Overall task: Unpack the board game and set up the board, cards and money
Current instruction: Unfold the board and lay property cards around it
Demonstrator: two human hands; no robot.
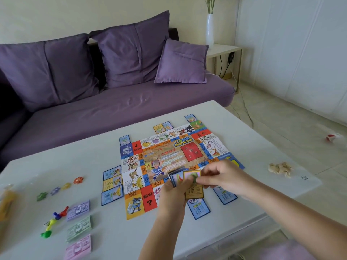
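Purple sofa [112, 113] behind, white table [56, 162] up front. Board [169, 156] flat mid-table, laid cards [112, 184] round its edges. Left hand [174, 194] grips card stack [175, 178] over board's near edge; right hand [225, 175], right beside it, pinches orange-bordered card [194, 190]. Money piles [78, 228] near left, pawns [54, 220] alongside.

Both forearms enter from the lower right; left hand [173, 193] grips a card stack [176, 178], right hand [225, 175] pinches the front card [194, 191]

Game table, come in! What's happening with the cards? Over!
Left hand grips small stack of picture cards. Right hand pinches orange-bordered card atop it. Colourful paper board lies flat. Nothing in the way.
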